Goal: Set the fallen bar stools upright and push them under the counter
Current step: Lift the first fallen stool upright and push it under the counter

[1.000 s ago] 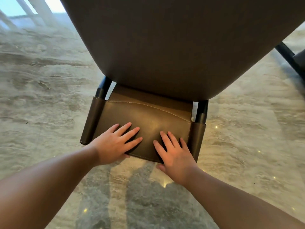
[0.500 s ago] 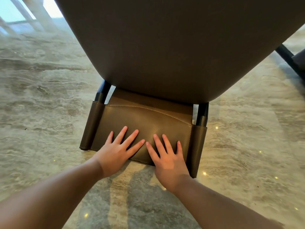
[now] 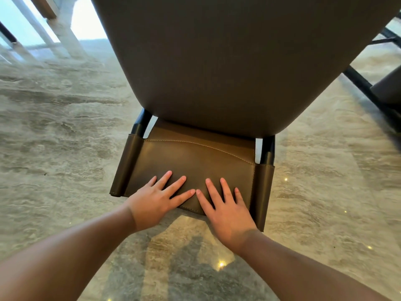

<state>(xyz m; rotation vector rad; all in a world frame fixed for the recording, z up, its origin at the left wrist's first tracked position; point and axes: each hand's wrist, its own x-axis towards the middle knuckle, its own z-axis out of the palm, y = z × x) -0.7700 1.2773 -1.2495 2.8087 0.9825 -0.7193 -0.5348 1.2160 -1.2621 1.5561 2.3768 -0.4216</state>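
An upright bar stool shows only its brown leather backrest (image 3: 195, 157) and two black posts (image 3: 141, 122); its seat is hidden under the grey, rounded counter top (image 3: 217, 61). My left hand (image 3: 152, 205) lies flat on the lower left of the backrest with fingers spread. My right hand (image 3: 227, 211) lies flat on its lower right, fingers apart too. The two index fingertips touch. Neither hand grips anything.
Glossy marbled floor (image 3: 65, 148) spreads all around. At the right edge stand a black leg (image 3: 358, 81) and the dark seat (image 3: 388, 90) of another stool. Pale window frames (image 3: 43, 29) stand at the far left.
Both hands stay flat on the backrest and have drawn together until the index fingers meet. The view has tipped up a little, showing more window and counter.
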